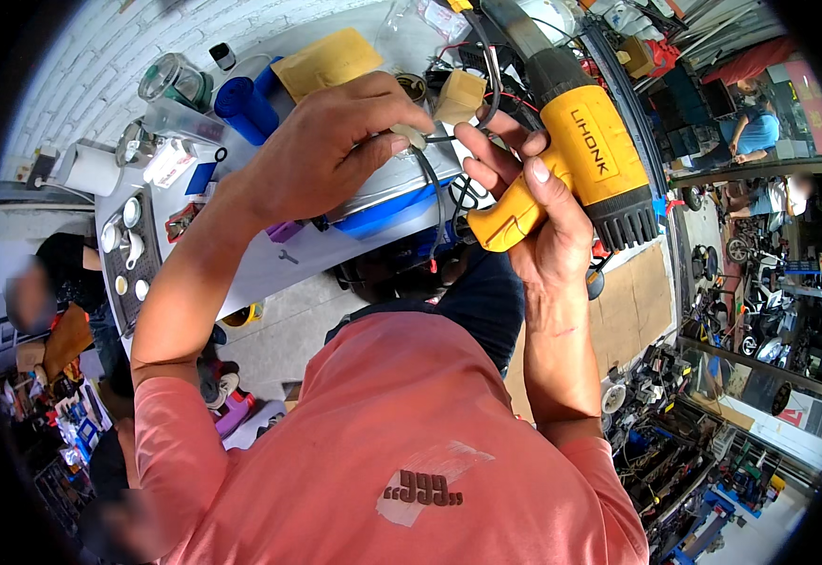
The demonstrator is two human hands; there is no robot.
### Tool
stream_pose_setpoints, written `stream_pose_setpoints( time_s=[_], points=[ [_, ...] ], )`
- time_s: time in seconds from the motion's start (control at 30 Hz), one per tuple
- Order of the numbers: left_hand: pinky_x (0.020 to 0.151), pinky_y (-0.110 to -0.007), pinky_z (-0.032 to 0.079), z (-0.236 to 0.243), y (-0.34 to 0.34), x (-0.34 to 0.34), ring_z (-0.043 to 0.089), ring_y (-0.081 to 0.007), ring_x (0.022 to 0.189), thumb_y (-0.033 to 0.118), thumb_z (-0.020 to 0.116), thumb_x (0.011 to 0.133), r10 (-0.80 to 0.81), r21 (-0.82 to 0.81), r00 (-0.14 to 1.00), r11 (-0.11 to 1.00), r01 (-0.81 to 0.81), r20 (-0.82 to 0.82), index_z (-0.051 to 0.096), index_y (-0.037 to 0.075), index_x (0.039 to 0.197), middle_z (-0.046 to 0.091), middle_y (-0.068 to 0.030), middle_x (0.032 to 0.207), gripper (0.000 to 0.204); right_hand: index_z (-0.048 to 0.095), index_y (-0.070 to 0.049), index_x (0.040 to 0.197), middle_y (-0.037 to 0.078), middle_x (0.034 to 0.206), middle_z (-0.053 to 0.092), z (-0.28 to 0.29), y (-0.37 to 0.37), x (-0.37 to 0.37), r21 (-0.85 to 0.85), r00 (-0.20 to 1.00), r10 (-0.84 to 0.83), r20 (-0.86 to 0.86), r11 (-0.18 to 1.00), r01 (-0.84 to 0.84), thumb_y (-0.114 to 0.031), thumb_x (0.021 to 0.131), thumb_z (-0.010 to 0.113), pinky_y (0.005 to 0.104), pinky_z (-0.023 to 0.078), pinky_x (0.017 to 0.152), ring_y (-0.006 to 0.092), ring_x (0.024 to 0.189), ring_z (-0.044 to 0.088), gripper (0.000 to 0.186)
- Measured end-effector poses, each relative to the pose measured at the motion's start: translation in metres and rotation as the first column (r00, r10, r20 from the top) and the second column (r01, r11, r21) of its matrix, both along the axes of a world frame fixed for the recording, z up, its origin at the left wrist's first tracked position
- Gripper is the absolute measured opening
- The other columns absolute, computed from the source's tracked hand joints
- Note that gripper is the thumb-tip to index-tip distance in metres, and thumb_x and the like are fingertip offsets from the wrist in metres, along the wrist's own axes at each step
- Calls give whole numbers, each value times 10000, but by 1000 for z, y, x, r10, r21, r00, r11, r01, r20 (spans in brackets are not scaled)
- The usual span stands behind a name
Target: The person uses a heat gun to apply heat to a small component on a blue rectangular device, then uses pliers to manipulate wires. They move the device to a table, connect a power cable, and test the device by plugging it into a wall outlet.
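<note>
My right hand (554, 202) is wrapped around the handle of a yellow and black heat gun (595, 141), its nozzle pointing toward the bench's far side. The fingertips lie near a dark cable. My left hand (331, 141) is closed in a pinch beside it, at a small pale piece (411, 137) on a dark cable (436, 193). One lead of the cable hangs down to a red tip. How the pale piece joins the cable is hard to make out. Behind both hands sits a small cardboard box (460, 96) on the bench.
On the white bench (312, 268) are a blue roll (241, 108), a yellow envelope (328, 62), a glass jar (174, 80), a small wrench (288, 256) and a tray of teaware (152, 259). Another person (67, 282) is at the left. Shelves of parts stand at right.
</note>
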State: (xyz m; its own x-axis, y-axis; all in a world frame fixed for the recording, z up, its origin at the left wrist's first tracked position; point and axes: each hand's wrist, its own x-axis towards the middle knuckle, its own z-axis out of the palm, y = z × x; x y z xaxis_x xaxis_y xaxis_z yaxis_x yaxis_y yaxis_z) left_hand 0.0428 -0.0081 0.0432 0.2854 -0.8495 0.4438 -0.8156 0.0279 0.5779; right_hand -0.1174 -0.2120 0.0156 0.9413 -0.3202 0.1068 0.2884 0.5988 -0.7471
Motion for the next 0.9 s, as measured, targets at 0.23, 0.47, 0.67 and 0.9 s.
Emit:
stream_pose_setpoints(
  time_s=[0.23, 0.47, 0.67, 0.9],
  points=[
    [885, -400, 511, -1, -2, 3, 658, -325, 1021, -5, 623, 935, -54, 11, 999, 998, 54, -3, 700, 13, 1180, 660, -148, 1115, 257, 610, -18, 1132, 236, 1380, 596, 1, 1, 1, 6, 1000, 3, -7, 1000, -3, -61, 978, 668, 457, 590, 1030, 449, 1293, 623, 170],
    [920, -375, 520, -9, -6, 7, 669, -301, 1062, -36, 594, 934, -50, 17, 990, 998, 53, -132, 710, 7, 1178, 688, -141, 1125, 274, 608, -25, 1130, 219, 1374, 603, 2, 1, 2, -2, 1000, 13, -11, 1000, -13, -90, 976, 680, 471, 576, 1045, 452, 1298, 619, 182],
    [908, -317, 520, -8, 3, 8, 677, -205, 1012, -1, 610, 963, 59, -14, 980, 998, -63, -191, 711, 13, 1193, 702, -116, 1086, 251, 607, -28, 1129, 217, 1362, 610, 2, 2, 1, -20, 1000, 3, -20, 1000, -3, -97, 975, 682, 470, 576, 1042, 447, 1294, 623, 185],
    [841, -249, 485, -25, 18, 13, 609, -92, 931, 45, 616, 1003, 139, 2, 906, 989, -151, -399, 706, 21, 1201, 688, -27, 1055, 219, 610, -26, 1127, 218, 1364, 611, 1, 2, 3, -27, 1000, 1, -16, 1000, -1, -89, 972, 680, 466, 579, 1036, 449, 1287, 628, 181]
  ],
)
